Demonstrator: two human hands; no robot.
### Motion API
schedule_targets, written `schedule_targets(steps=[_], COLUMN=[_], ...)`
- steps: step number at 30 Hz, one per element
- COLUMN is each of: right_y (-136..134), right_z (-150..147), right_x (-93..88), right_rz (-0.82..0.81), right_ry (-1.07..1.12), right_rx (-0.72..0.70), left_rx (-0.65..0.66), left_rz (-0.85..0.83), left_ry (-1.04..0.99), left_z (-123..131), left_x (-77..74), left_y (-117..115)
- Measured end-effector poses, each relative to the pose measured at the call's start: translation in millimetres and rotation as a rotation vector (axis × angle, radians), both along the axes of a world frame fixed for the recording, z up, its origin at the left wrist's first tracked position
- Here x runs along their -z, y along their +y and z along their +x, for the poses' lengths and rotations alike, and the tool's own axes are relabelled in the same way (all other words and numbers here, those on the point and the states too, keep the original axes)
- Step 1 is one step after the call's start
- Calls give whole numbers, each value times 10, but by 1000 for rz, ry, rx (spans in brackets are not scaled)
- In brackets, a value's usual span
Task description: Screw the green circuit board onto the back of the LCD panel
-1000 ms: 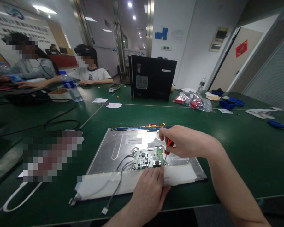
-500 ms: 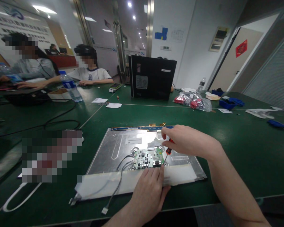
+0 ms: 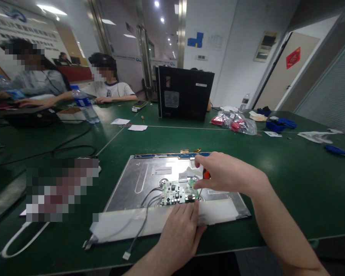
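A flat metal-backed display panel [image 3: 126, 188] lies on the green table. Near its middle sits a green circuit board [image 3: 176, 191], with dark cables [image 3: 146, 220] leading off to the left and ending in a white connector [image 3: 127, 255]. My left hand [image 3: 179, 226] rests across the white strip [image 3: 126, 226] on the panel's near edge, fingers stretched out to the board's lower edge and thumb apart. In my right hand [image 3: 221, 170] is a screwdriver with a red and black handle [image 3: 206, 174]. Its shaft points down to the board's lower right corner; the tip is partly hidden by my left fingers.
A black computer case [image 3: 185, 94] stands behind the panel. Water bottle [image 3: 85, 104] and two seated people are at the far left; a blurred-out item with a white cord [image 3: 25, 245] lies nearer. Bagged red parts [image 3: 234, 122] and a blue tray [image 3: 276, 125] are at the back right.
My right hand has shifted on the screwdriver, its thumb lower and more of the handle covered. My left hand stays in place.
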State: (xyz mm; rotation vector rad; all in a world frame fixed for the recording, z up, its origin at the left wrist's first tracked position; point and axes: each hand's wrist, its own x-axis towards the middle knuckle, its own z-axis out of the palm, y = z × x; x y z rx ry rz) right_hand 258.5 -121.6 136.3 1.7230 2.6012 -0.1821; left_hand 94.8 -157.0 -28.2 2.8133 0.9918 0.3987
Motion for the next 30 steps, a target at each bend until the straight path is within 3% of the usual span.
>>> schedule_targets(steps=[5,17,26,30], right_y=[7,-20,9,23], right_z=[-97,41,-69,-51], right_x=[-21,-21,-12,-20], right_rz=[40,-28,30,24], right_ry=[-111,55,-84,-111], right_rx=[105,-112,70,32], left_rx=[-1,5,0,4], left_rz=[11,21,12,14], left_ry=[5,-48,-8,-30], left_z=[-5,-14,-3,-7], left_x=[12,45,16,16], left_y=[3,0,1,1])
